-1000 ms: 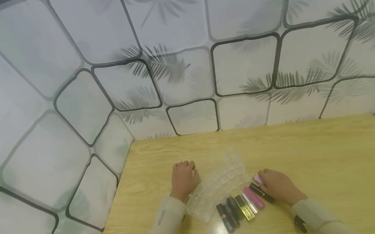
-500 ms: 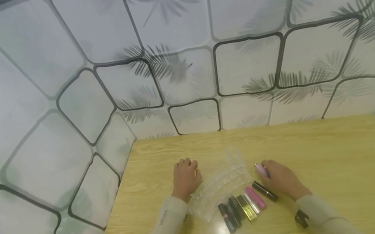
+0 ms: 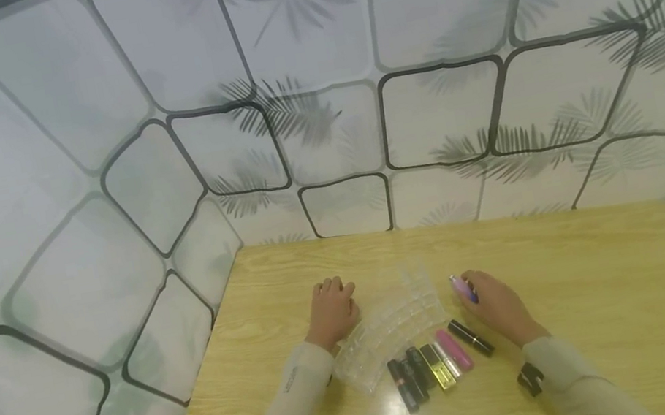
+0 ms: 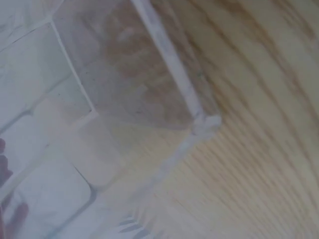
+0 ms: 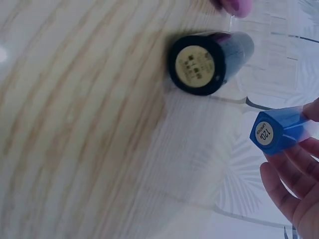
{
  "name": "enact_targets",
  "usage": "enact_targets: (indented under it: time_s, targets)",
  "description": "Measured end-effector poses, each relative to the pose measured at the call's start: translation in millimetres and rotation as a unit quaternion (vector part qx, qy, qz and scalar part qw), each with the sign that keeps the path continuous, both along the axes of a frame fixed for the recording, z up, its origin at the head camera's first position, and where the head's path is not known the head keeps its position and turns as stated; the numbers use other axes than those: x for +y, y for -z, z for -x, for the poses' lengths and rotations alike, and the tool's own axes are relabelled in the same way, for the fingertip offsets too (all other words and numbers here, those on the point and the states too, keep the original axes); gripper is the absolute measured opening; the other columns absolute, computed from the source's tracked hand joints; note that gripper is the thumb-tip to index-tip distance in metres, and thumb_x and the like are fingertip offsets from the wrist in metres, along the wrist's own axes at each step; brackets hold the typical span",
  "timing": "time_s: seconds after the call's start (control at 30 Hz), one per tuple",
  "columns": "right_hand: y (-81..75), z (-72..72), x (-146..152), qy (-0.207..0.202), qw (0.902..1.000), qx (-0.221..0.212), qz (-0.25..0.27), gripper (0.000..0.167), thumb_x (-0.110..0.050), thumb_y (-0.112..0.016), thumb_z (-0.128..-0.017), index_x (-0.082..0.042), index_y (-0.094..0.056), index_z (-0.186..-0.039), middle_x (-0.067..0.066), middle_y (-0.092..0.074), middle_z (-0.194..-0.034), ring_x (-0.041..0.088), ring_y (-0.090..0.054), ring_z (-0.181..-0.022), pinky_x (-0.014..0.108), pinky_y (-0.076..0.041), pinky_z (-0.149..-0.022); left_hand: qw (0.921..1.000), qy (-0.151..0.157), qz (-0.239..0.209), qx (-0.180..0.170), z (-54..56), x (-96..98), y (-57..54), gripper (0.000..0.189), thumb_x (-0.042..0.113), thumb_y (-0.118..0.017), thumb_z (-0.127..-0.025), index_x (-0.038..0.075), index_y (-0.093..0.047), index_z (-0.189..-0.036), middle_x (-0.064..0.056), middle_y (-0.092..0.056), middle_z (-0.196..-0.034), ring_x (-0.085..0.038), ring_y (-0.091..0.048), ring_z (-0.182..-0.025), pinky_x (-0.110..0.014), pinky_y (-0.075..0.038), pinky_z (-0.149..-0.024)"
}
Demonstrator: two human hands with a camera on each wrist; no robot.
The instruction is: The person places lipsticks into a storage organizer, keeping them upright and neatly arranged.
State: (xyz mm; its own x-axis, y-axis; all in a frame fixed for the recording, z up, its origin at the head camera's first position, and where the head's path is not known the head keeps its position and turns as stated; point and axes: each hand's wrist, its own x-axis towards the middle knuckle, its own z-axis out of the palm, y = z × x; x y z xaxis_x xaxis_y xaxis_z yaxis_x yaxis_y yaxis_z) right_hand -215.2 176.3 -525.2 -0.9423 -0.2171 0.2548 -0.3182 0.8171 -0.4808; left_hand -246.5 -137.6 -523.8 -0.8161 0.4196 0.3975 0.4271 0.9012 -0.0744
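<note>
My right hand pinches a lipstick, lilac and blue, held above the table just right of the clear organizer. In the right wrist view the lipstick's blue angular end carries a round label reading 120 and LIPSTICK. At the organizer's upper left side is my left hand, loosely curled with nothing in it. The left wrist view has the clear plastic corner up close, with a few fingertips at its left edge. Nearest my right hand lies a black lipstick tube.
In front of the organizer lie a pink tube, a slim clear-and-silver tube, a gold tube with a black cap and several black tubes. The wooden table meets a patterned wall covering at the back and left.
My right hand has lifted the lilac lipstick from beside the black tube and carried it slightly away and up. My left hand has barely moved.
</note>
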Motion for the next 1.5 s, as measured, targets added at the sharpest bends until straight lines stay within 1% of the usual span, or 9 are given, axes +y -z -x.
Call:
enact_targets:
  time_s: [0.13, 0.27, 0.47, 0.63, 0.8, 0.93, 1.07, 1.23, 1.5]
  targets:
    - [-6.8, 2.4, -4, -0.001, 0.9978, -0.025, 0.062, 0.029, -0.021, -0.059, -0.090, 0.001, -0.057, -0.108, 0.010, -0.064, -0.090, 0.016, -0.060, -0.074, 0.028, -0.051, -0.065, 0.9999, 0.004, 0.008, 0.006, 2.0, 1.6, -4.0, 0.017, 0.018, -0.065, -0.080, 0.012, -0.064, -0.097, -0.004, -0.057, -0.083, -0.019, -0.053, -0.078, -0.039, -0.046, -0.078]
    - [-13.3, 7.2, -12, 0.002, 0.9920, -0.022, 0.124, 0.028, -0.024, -0.059, -0.091, -0.001, -0.057, -0.107, 0.010, -0.066, -0.091, 0.020, -0.063, -0.080, 0.031, -0.054, -0.069, 0.9999, 0.003, 0.006, 0.012, 4.1, 3.0, -3.3, 0.018, 0.017, -0.066, -0.078, 0.011, -0.064, -0.095, -0.003, -0.057, -0.081, -0.018, -0.052, -0.075, -0.038, -0.046, -0.077]
    - [-19.0, 14.3, -24, 0.006, 0.9862, 0.005, 0.166, 0.028, -0.017, -0.065, -0.086, 0.000, -0.058, -0.108, 0.012, -0.067, -0.089, 0.023, -0.064, -0.082, 0.035, -0.054, -0.074, 0.9998, -0.006, -0.017, -0.002, 2.1, 4.8, -2.4, 0.017, 0.015, -0.063, -0.079, 0.011, -0.065, -0.095, -0.003, -0.057, -0.081, -0.018, -0.051, -0.074, -0.038, -0.046, -0.077]
    - [-22.8, 20.5, -31, -0.027, 0.9816, 0.018, 0.188, 0.028, -0.014, -0.067, -0.085, -0.002, -0.058, -0.108, 0.010, -0.067, -0.089, 0.023, -0.063, -0.083, 0.038, -0.054, -0.075, 0.9989, -0.018, -0.041, -0.017, 1.0, 5.7, -2.3, 0.008, 0.016, -0.060, -0.080, 0.012, -0.062, -0.086, -0.002, -0.056, -0.079, -0.016, -0.049, -0.071, -0.037, -0.046, -0.075]
    - [-21.1, 31.8, -32, -0.088, 0.9766, 0.027, 0.194, 0.027, -0.009, -0.066, -0.084, 0.000, -0.058, -0.108, 0.015, -0.067, -0.096, 0.029, -0.064, -0.088, 0.038, -0.055, -0.076, 0.9970, -0.018, -0.075, -0.013, 0.9, 4.9, -0.2, 0.007, 0.016, -0.061, -0.078, 0.013, -0.056, -0.075, 0.000, -0.052, -0.073, -0.014, -0.044, -0.066, -0.034, -0.044, -0.069]
    - [-19.5, 40.5, -30, -0.125, 0.9745, 0.010, 0.186, 0.028, -0.007, -0.065, -0.084, 0.002, -0.057, -0.110, 0.018, -0.066, -0.102, 0.032, -0.065, -0.091, 0.038, -0.055, -0.077, 0.9962, -0.016, -0.086, -0.005, 1.7, 3.6, 3.4, 0.008, 0.016, -0.061, -0.077, 0.013, -0.055, -0.074, 0.001, -0.051, -0.071, -0.013, -0.042, -0.064, -0.033, -0.042, -0.067]
    - [-19.4, 46.8, -28, -0.151, 0.9735, -0.008, 0.172, 0.025, -0.007, -0.064, -0.085, 0.001, -0.058, -0.109, 0.017, -0.067, -0.102, 0.031, -0.065, -0.090, 0.037, -0.055, -0.078, 0.9955, -0.019, -0.093, -0.005, 3.2, 2.9, 7.1, 0.007, 0.016, -0.061, -0.076, 0.014, -0.055, -0.074, 0.002, -0.050, -0.071, -0.013, -0.041, -0.064, -0.033, -0.043, -0.068]
    - [-19.3, 50.8, -28, -0.166, 0.9724, -0.017, 0.163, 0.024, -0.007, -0.064, -0.085, -0.001, -0.060, -0.108, 0.014, -0.068, -0.100, 0.029, -0.065, -0.090, 0.035, -0.054, -0.078, 0.9948, -0.020, -0.100, -0.002, 2.8, 2.5, 7.5, 0.007, 0.016, -0.062, -0.075, 0.014, -0.055, -0.073, 0.002, -0.050, -0.071, -0.013, -0.043, -0.064, -0.033, -0.043, -0.068]
    - [-16.3, 51.5, -29, -0.166, 0.9743, -0.019, 0.151, 0.025, -0.008, -0.064, -0.085, -0.002, -0.060, -0.109, 0.012, -0.068, -0.099, 0.026, -0.064, -0.088, 0.029, -0.053, -0.077, 0.9952, -0.026, -0.094, -0.005, 1.2, 2.7, 6.2, 0.009, 0.017, -0.063, -0.077, 0.014, -0.055, -0.074, 0.002, -0.050, -0.071, -0.013, -0.042, -0.064, -0.031, -0.041, -0.067]
